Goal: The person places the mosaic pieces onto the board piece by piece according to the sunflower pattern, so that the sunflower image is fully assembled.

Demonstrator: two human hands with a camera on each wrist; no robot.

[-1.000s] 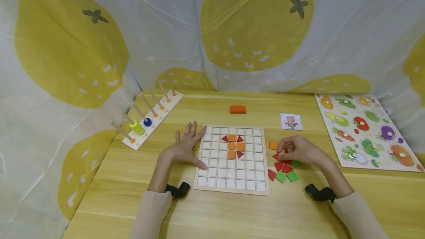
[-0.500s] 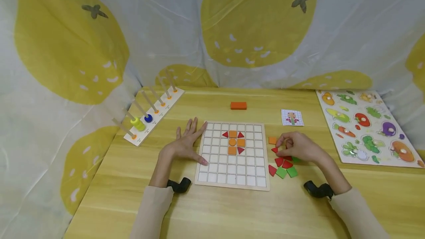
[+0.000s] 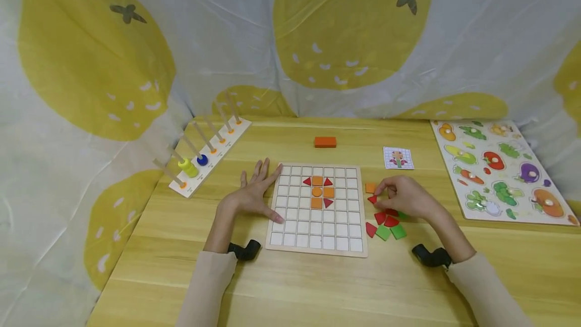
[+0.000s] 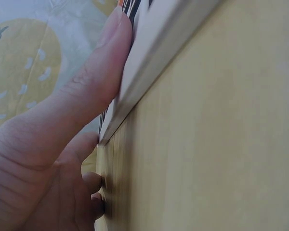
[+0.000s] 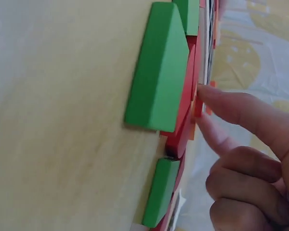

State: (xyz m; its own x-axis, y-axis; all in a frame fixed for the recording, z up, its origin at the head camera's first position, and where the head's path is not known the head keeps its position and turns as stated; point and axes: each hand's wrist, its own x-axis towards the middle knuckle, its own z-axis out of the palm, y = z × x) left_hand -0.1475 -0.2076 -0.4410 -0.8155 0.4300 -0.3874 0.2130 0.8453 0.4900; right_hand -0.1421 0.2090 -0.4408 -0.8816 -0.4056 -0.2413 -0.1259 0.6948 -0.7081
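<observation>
My left hand (image 3: 249,196) lies spread at the left edge of a gridded wooden board (image 3: 297,241), the thumb resting on its face and the other fingers on the table. Orange squares, an orange circle (image 3: 316,192) and several red triangles (image 3: 328,203) sit in the board's upper middle cells. Right of the board, my right hand (image 3: 404,198) pinches a red triangle tile (image 3: 372,199) between thumb and index finger, the other fingers curled in. The right wrist view shows that red tile (image 5: 199,107) at the fingertips. Below the hand lie green tiles (image 3: 383,232) and red tiles (image 3: 370,229).
An orange square (image 3: 370,187) lies beside the board's right edge. Behind are a pattern card (image 3: 398,158) and an orange block (image 3: 325,142). A vegetable puzzle board (image 3: 481,201) lies at right, a peg stand with rings (image 3: 188,168) at left. A lemon-print curtain (image 3: 245,39) borders the table.
My right hand has shifted slightly left, toward the board, with the red triangle tile at its fingertips. The left hand keeps its place on the board, whose tiles stay as they were.
</observation>
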